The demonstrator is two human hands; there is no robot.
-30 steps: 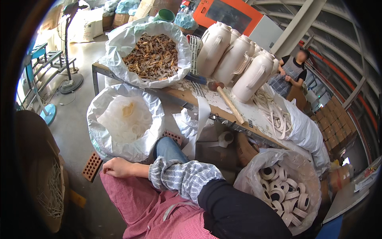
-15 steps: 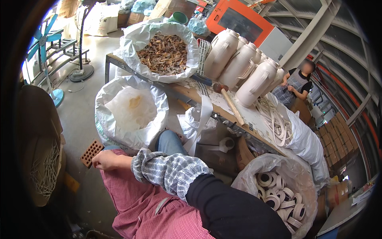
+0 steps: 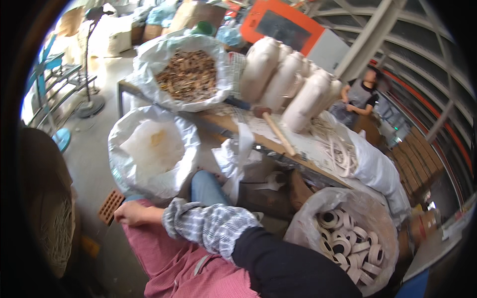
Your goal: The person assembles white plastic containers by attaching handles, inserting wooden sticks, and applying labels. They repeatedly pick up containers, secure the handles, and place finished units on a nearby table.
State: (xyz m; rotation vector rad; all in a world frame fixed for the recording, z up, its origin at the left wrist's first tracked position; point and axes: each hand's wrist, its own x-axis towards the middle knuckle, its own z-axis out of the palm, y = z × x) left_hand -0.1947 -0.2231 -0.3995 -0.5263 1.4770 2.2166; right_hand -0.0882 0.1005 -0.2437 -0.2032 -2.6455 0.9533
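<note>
At eight o'clock, the right hand (image 3: 132,213) rests on a pink apron (image 3: 161,251), fingers curled (gripping or not, I cannot tell); white bag (image 3: 143,183) at nine.

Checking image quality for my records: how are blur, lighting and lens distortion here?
Head view: pale jugs and mallet smeared, probably by motion; same view: glare washes out the white sack at upper left; same view: the dark fisheye rim borders the brown carton at left; same view: the right hand is slightly soft, though its outline reads.
</note>
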